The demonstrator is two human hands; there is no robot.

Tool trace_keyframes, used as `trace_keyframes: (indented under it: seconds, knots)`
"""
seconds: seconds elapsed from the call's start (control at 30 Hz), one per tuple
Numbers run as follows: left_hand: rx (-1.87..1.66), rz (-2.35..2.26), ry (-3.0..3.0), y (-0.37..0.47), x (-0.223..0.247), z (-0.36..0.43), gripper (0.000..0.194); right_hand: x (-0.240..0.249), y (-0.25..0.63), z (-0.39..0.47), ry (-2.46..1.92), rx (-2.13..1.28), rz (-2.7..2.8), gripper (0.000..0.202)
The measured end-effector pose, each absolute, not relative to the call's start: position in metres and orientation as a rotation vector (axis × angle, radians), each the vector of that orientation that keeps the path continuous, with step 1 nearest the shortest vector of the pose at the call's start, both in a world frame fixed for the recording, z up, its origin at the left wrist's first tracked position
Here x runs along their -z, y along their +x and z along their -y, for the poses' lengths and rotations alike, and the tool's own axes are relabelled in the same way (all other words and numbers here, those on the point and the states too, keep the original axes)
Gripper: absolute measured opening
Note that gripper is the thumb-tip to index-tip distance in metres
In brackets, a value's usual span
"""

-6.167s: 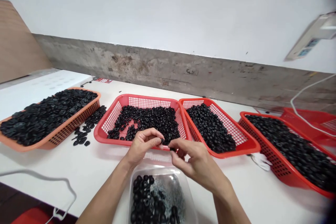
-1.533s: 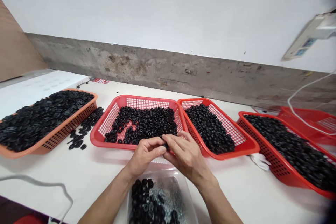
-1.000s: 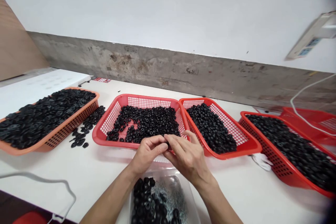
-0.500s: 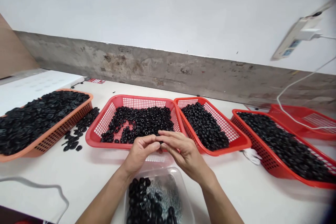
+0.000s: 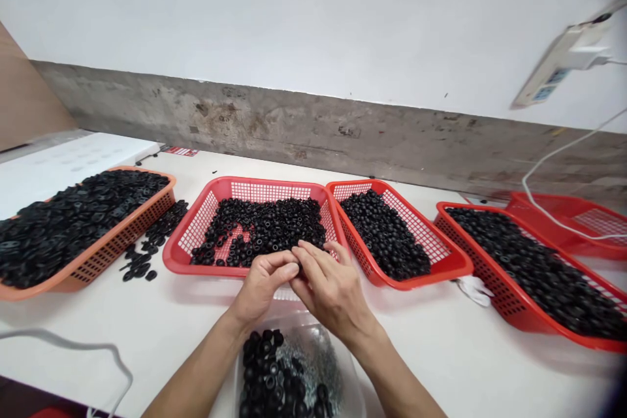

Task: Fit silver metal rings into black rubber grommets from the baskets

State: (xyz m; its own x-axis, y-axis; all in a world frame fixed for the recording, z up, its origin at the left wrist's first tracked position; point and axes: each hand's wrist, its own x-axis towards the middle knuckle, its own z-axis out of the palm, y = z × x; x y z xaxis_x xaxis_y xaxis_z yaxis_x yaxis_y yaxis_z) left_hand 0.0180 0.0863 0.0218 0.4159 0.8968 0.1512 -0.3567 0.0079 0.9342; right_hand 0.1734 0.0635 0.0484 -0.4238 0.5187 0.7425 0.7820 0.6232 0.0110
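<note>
My left hand and my right hand meet fingertip to fingertip over the front rim of the middle red basket. Between the left thumb and forefinger a small black part shows, mostly hidden by the fingers. The right fingers are bent against the same spot, their tips partly covered. Below the wrists stands a clear plastic tub with black round parts on its left side and small silvery metal pieces on its right. Many small black ring-shaped parts lie in the middle basket.
An orange basket of flat black pieces stands left, with loose black pieces beside it. Right are two red baskets of black parts. A grey cable lies front left; a power strip hangs on the wall.
My right hand has turned and closed in nearer the left, its fingers now more bent over the small part. The left hand has barely moved. The view has shifted slightly.
</note>
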Motion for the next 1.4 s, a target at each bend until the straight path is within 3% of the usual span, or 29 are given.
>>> trace_keyframes:
  seconds: [0.23,0.8,0.93,1.1,1.2,1.4]
  knots:
    - [-0.985,-0.647,1.220,0.015,-0.025,-0.089,0.022,-0.052,0.181,-0.064,-1.037,0.456,2.111,0.016]
    - [-1.072,-0.685,1.117,0.021,-0.020,-0.088,0.025,-0.047,0.176,-0.066,-1.061,0.470,2.110,0.018]
    - [-1.079,-0.647,1.065,0.020,-0.020,-0.087,0.020,-0.050,0.176,-0.063,-1.027,0.297,2.106,0.020]
    - [-1.074,-0.622,0.999,0.018,-0.024,-0.085,0.019,-0.065,0.187,-0.058,-1.005,-0.183,2.112,0.035]
    - [-1.064,-0.624,1.031,0.017,-0.024,-0.085,0.021,-0.068,0.192,-0.059,-0.971,-0.399,2.006,0.024]
    - [-1.052,-0.659,1.064,0.018,-0.022,-0.088,0.020,-0.066,0.193,-0.063,-0.924,-0.284,1.999,0.020]
